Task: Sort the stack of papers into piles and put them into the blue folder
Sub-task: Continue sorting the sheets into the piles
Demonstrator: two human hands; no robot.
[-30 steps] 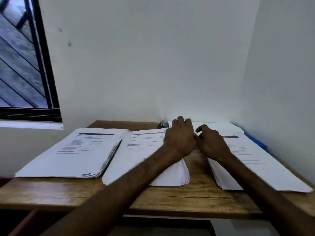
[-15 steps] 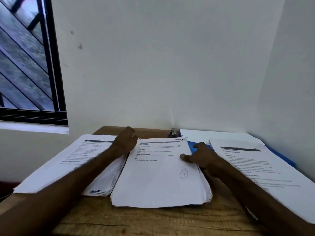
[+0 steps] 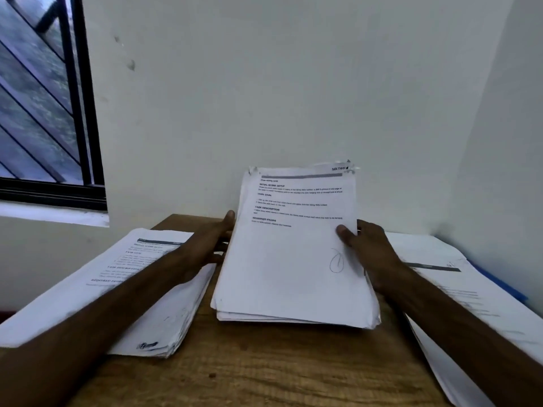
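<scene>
The middle pile of papers is tilted up off the wooden table, its far edge raised toward the wall. My left hand grips its left edge with fingers underneath. My right hand holds its right edge, thumb pressed on the top sheet. A second pile lies flat to the left under my left forearm. A third pile lies to the right, on top of the blue folder, of which only a blue strip shows along the right wall.
White walls close in behind and to the right of the table. A black-framed window is at the upper left. The table's front edge lies below the frame.
Both hands have taken the middle pile by its sides and lifted its far end up from the table. Before, the left hand was at the left pile's edge and the pile lay flat.
</scene>
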